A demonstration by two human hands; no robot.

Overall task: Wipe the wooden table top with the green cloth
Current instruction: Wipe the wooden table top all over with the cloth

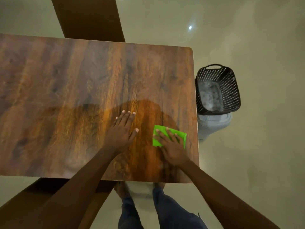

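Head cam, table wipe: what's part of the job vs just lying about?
In the job: green cloth, pressed flat by the right hand; wooden table top; left hand, flat on it.
Just about: dark basket beside the table's right end; brown seat at the far side.

The right hand [171, 146] presses the green cloth [179, 135] flat on the wooden table [82, 88]; the left hand [122, 131] rests beside it.

Bare tabletop [66, 80] is left open toward the far and left edges. Near the right edge, passage is narrowed by the left hand [122, 129] laid flat beside the green cloth [181, 137]. A basket [217, 90] is set on the floor past that edge.
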